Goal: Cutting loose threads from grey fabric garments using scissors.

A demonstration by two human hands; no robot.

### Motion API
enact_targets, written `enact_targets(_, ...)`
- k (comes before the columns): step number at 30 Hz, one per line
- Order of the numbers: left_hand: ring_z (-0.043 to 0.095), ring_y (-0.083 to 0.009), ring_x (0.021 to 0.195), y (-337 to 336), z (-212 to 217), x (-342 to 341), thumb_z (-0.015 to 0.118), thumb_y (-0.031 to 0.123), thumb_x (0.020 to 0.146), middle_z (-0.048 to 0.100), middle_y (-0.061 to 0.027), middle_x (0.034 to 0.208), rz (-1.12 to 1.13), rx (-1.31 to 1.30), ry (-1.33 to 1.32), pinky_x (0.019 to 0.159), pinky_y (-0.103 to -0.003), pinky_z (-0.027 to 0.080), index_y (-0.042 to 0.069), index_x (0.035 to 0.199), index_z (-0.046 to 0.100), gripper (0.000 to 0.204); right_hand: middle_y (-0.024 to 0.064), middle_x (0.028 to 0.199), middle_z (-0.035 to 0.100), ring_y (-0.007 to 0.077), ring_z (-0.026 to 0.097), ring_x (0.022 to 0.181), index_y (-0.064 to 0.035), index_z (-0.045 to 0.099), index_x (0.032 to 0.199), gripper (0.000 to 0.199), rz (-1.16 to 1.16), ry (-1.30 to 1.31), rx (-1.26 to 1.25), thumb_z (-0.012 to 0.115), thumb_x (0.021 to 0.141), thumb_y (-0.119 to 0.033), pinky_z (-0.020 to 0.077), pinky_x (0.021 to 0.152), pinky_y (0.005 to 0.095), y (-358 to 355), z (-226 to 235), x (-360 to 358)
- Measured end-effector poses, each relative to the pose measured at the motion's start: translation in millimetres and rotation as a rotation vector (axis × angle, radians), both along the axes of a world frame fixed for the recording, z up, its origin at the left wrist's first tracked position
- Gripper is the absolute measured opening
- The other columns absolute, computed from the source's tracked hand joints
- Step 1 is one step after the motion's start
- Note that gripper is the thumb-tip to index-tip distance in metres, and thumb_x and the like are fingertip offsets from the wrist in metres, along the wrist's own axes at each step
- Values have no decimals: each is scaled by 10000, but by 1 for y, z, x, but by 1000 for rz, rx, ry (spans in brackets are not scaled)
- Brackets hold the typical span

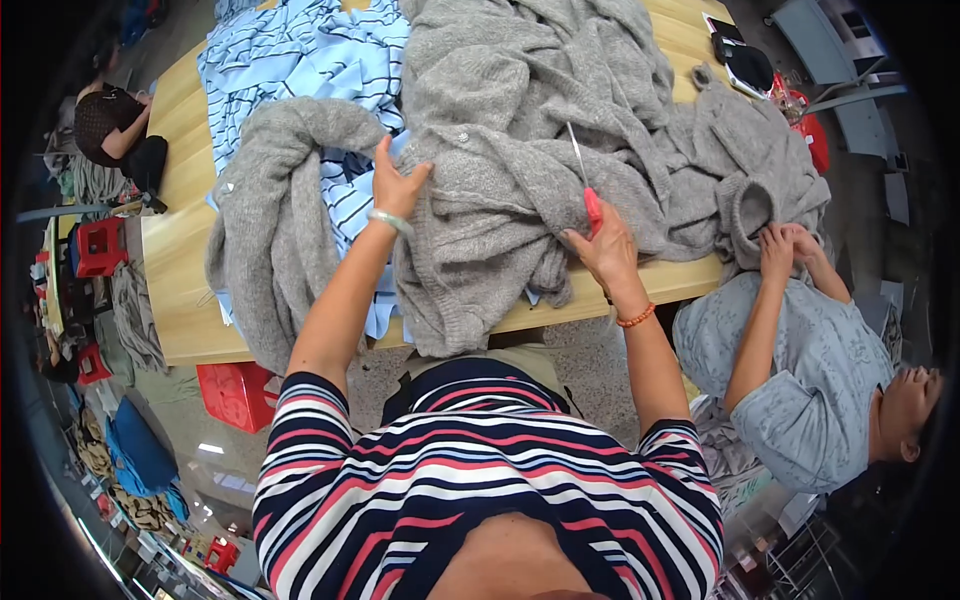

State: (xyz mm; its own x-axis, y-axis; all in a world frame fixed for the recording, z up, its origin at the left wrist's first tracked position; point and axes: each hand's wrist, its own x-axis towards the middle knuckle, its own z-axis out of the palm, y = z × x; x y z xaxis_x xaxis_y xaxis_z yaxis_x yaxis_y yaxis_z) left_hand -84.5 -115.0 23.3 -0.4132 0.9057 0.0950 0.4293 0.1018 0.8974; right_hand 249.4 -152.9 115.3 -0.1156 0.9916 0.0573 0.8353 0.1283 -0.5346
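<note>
A grey knitted sweater [480, 205] lies spread in front of me on the wooden table, its ribbed edge hanging over the near side. My left hand [398, 188] is at its left side, thumb and index finger spread apart and the palm bare of any visible object. In my right hand [608, 245] is a pair of scissors [592, 205] with red handles. Their narrow metal blade points up and away, over the grey cloth. Another bunched grey knit garment [265, 200] lies left of my left hand.
Pale blue striped cloth [300, 60] and more grey knitwear [560, 50] cover the far table [180, 290]. A co-worker [800, 370] at right handles a grey knit piece [750, 205]. Another person [110, 130] sits at far left. A red stool [235, 395] stands below the table.
</note>
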Motion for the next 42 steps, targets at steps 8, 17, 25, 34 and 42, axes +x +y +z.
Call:
enact_targets(8,599,-132,701,9,42,-57,655,97,757,676,-62,766,-96,56,32,684,-269,478,30,941,677,197,104,1047,666,185,612,999,-1,553,1224,492,68,141,-467,675,754,-82,461,897,305,57,7,28)
enact_targets(17,554,-267,885,-31,63,-23,588,-29,694,621,-62,907,-181,286,560,799,-375,417,104,850,639,210,-2,761,608,92,559,644,-28,625,1088,324,165,232,-481,684,789,-138,454,571,265,175,72,125)
enact_targets(25,625,-176,768,-75,86,45,634,207,887,619,-97,992,81,-369,-894,632,-260,514,64,1093,562,260,259,829,635,452,603,844,-17,623,1034,318,94,-279,-160,652,833,-261,486,715,472,141,77,65)
enact_targets(34,563,-117,484,10,34,39,735,223,814,639,-79,817,181,-589,-868,445,-229,462,39,925,576,268,227,769,635,426,618,760,-53,599,1027,283,491,-276,-303,610,860,-281,484,696,490,84,121,-16)
enact_targets(42,477,-37,587,-43,19,71,677,66,824,520,36,653,4,-23,-636,535,-215,390,79,784,541,142,240,721,616,435,600,726,-44,598,997,280,793,-315,-397,610,857,-286,460,670,503,82,109,-39)
